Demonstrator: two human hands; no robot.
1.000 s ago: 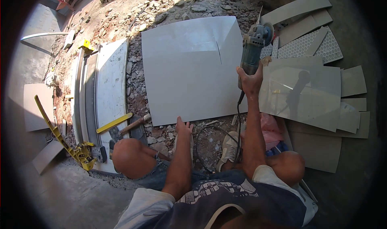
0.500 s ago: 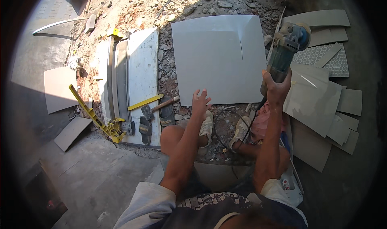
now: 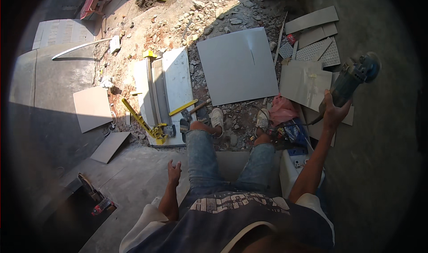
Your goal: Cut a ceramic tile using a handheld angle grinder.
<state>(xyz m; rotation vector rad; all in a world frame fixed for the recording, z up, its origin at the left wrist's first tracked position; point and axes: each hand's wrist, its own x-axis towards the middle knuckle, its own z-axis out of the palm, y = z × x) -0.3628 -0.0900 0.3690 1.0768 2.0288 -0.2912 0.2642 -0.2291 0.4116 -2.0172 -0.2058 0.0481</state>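
My right hand [image 3: 335,112] is wrapped round the body of an angle grinder [image 3: 347,84], raised out to the right over the stacked tiles. The disc end points up and away, and a dark cord hangs from the rear end. My left hand [image 3: 174,172] is low beside my left thigh, fingers apart, with nothing in it. In front of my feet a large grey square tile [image 3: 232,75] lies on the rubble. A short dark slit and a pale dusty streak mark its far right part.
A manual tile cutter [image 3: 158,90] with yellow parts rests on a white board at left. Beside it lie a hammer [image 3: 203,107] and slippers. Tile offcuts [image 3: 305,81] and a pink plastic bag [image 3: 281,110] are at right. Broken rubble [image 3: 214,19] spreads beyond.
My right hand has swung the grinder right, away from the large tile. My left hand has drawn back from the tile's near edge to my left side. The view has shifted back and up.
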